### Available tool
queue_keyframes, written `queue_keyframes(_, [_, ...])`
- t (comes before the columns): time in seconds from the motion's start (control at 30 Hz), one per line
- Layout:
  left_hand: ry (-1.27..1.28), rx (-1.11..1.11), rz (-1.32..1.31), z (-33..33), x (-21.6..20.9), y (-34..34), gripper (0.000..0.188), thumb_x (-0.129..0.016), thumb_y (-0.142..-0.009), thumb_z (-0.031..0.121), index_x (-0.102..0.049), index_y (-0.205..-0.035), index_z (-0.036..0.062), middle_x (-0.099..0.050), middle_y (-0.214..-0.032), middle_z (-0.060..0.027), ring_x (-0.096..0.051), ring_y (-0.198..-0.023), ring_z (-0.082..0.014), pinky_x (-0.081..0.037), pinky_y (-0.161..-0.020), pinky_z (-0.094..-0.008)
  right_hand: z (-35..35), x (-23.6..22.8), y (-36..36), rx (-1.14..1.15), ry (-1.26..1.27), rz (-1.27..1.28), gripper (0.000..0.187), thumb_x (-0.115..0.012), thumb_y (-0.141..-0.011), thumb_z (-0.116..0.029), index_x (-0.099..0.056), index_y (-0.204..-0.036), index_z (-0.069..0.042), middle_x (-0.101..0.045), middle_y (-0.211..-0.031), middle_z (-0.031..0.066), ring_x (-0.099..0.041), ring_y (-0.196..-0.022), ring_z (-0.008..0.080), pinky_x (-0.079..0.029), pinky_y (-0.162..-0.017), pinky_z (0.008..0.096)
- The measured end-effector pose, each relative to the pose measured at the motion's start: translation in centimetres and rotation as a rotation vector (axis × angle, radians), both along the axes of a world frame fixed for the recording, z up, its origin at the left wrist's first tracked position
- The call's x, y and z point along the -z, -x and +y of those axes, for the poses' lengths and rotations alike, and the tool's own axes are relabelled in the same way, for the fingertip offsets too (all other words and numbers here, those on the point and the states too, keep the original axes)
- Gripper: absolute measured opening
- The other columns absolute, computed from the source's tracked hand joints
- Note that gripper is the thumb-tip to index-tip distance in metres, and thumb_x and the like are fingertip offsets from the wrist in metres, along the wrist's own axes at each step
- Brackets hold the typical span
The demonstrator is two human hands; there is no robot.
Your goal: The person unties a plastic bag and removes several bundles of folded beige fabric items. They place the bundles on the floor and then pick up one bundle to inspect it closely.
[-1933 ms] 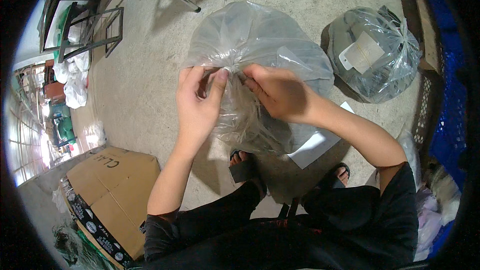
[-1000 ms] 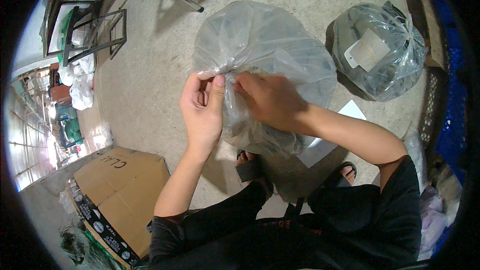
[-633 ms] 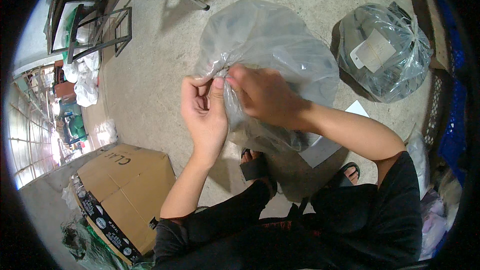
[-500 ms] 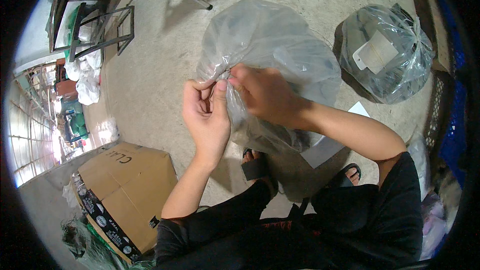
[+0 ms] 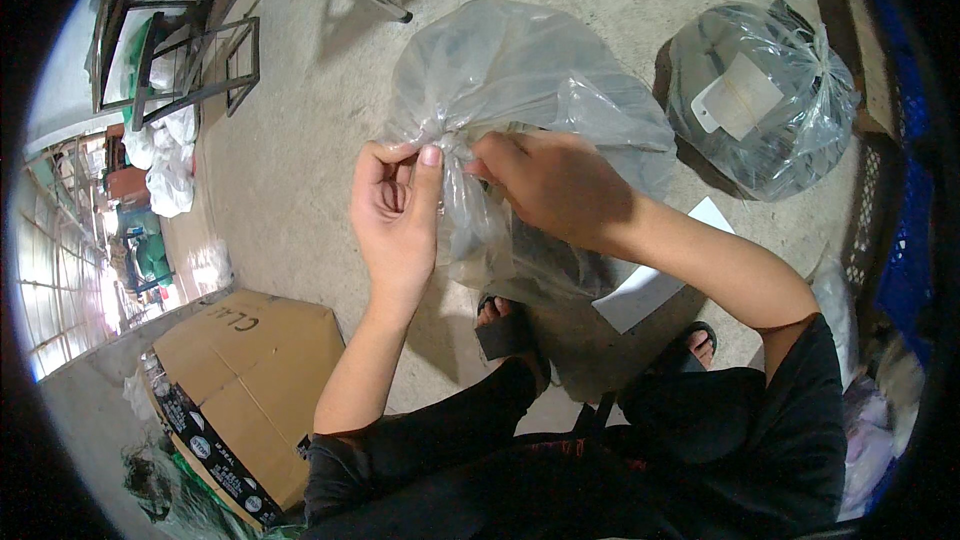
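**Both hands pinch the bag's gathered neck**

The left hand [image 5: 395, 215] pinches the bunched neck of the clear bag [image 5: 520, 90] between thumb and fingers. The right hand [image 5: 555, 185] grips the same neck from the other side, its fingertips hidden behind the plastic. The bag hangs over the concrete floor [image 5: 300, 160], its contents too blurred to tell. A tied bag [image 5: 765, 100] lies well apart; a box [image 5: 250, 380] sits nearer the person.
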State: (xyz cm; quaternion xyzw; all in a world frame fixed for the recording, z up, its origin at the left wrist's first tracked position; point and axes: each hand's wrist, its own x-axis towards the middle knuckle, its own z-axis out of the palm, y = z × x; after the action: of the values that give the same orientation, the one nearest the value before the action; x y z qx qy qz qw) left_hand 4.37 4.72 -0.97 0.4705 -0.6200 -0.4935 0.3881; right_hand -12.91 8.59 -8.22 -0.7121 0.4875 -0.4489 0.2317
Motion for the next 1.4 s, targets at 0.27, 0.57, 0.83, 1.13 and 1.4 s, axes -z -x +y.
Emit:
queue_keyframes(0.27, [0.027, 0.043, -0.041, 0.7, -0.7, 0.1, 0.015, -0.064, -0.103, 0.003, -0.050, -0.111, 0.0044, -0.056, -0.098, -0.0004, -0.051, -0.088, -0.0038, -0.042, -0.077, -0.0189, -0.5, -0.3, -1.1, 0.055, 0.064, -0.113, 0.014, -0.064, -0.100, -0.015, -0.057, -0.098, -0.004, -0.066, -0.078, 0.0176, -0.068, -0.073, 0.0402, -0.052, -0.061, 0.0474])
queue_keyframes(0.57, [0.159, -0.008, -0.225, 0.8, -0.3, -1.3, 0.018, -0.064, -0.103, 0.002, -0.050, -0.114, 0.0037, -0.055, -0.103, -0.0022, -0.051, -0.094, -0.0054, -0.042, -0.078, -0.0193, -1.5, -1.3, -2.1, -0.005, 0.087, -0.320, 0.012, -0.063, -0.100, -0.012, -0.058, -0.096, -0.002, -0.062, -0.072, 0.0194, -0.065, -0.065, 0.0411, -0.048, -0.057, 0.0479])
queue_keyframes(0.83, [0.052, -0.004, -0.310, -1.0, -1.3, -2.1, 0.017, -0.070, -0.100, 0.007, -0.056, -0.109, 0.0041, -0.057, -0.099, 0.0008, -0.053, -0.089, -0.0049, -0.044, -0.078, -0.0198, -2.3, 0.0, -2.1, -0.062, -0.035, -0.123, 0.016, -0.061, -0.102, -0.018, -0.060, -0.099, -0.003, -0.066, -0.078, 0.0198, -0.069, -0.074, 0.0394, -0.051, -0.061, 0.0474])
queue_keyframes(1.13, [0.002, 0.166, -0.455, -0.7, -0.6, -1.7, 0.016, -0.070, -0.093, 0.001, -0.057, -0.102, 0.0036, -0.058, -0.092, -0.0002, -0.054, -0.081, -0.0077, -0.047, -0.076, -0.0229, -1.4, -0.1, 1.1, -0.112, 0.021, 0.209, 0.018, -0.068, -0.096, -0.024, -0.063, -0.097, -0.006, -0.068, -0.081, 0.0125, -0.071, -0.077, 0.0353, -0.055, -0.065, 0.0459])
queue_keyframes(1.4, [0.121, 0.221, -0.627, 0.0, 0.0, -2.1, 0.026, -0.069, -0.077, 0.001, -0.053, -0.097, 0.0028, -0.057, -0.082, -0.0065, -0.057, -0.076, -0.0154, -0.050, -0.074, -0.0292, -1.9, -1.7, 2.4, -0.199, 0.231, 0.171, 0.018, -0.072, -0.088, -0.020, -0.066, -0.102, -0.010, -0.066, -0.100, 0.0077, -0.072, -0.070, 0.0288, -0.057, -0.060, 0.0396])
